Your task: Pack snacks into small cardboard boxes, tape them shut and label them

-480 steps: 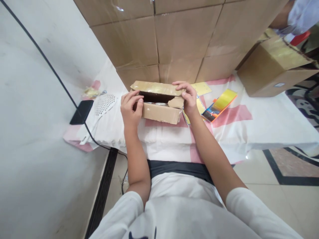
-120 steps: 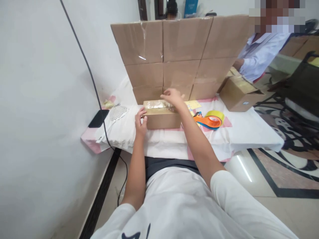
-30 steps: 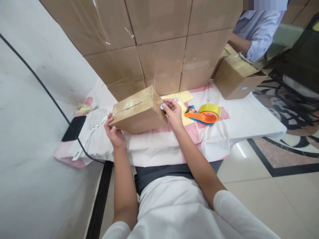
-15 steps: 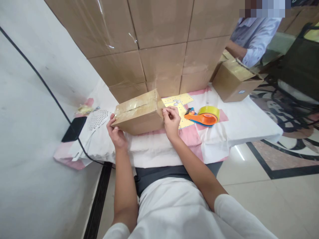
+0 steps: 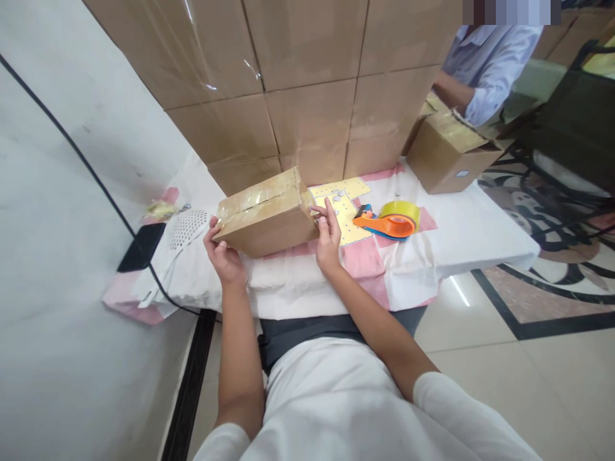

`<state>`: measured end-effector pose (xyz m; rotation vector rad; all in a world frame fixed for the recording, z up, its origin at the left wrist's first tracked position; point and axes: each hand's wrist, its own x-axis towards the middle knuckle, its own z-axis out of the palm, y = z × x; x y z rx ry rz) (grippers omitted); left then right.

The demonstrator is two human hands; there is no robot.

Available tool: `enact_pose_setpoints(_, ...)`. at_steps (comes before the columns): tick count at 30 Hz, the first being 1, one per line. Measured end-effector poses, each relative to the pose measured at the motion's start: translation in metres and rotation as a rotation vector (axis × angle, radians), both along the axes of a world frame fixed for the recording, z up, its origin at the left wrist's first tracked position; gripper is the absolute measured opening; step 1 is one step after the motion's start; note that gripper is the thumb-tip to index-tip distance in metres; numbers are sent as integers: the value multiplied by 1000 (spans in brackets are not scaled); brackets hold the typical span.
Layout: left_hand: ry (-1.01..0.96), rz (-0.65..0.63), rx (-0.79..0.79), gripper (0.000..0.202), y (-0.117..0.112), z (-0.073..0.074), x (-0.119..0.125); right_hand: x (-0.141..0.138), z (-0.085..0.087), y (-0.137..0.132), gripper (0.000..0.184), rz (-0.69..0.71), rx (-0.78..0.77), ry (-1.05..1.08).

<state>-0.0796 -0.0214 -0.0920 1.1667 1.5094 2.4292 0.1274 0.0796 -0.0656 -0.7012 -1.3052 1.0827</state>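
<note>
Taped carton [image 5: 269, 235], tilted, near front edge of cloth-covered worktop [image 5: 471, 234], left of middle; whether underside touches cloth, cannot tell. Left hand [image 5: 225, 257]: fingers clamped on carton's left end, thumb at front. Right hand [image 5: 328, 242]: fingers loosely apart at right end. Yellow sheets [image 5: 356, 229] just beside, tape dispenser [image 5: 380, 224] farther toward right edge. Work at right end seems to call for firm left grip, light flat pressure from right fingers, no denting of corner.
</note>
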Motion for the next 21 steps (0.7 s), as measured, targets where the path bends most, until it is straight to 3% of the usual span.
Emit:
enact_pose_setpoints(5, 50, 5, -8, 35, 0, -1, -1, 1, -2, 7, 44, 39, -25, 35)
enact_pose_setpoints(11, -77, -107, 133, 32, 1, 2, -1, 3, -8, 12, 26, 4, 47, 114)
enact_pose_setpoints(21, 2, -58, 41, 35, 3, 1, 1, 6, -9, 12, 22, -39, -35, 80)
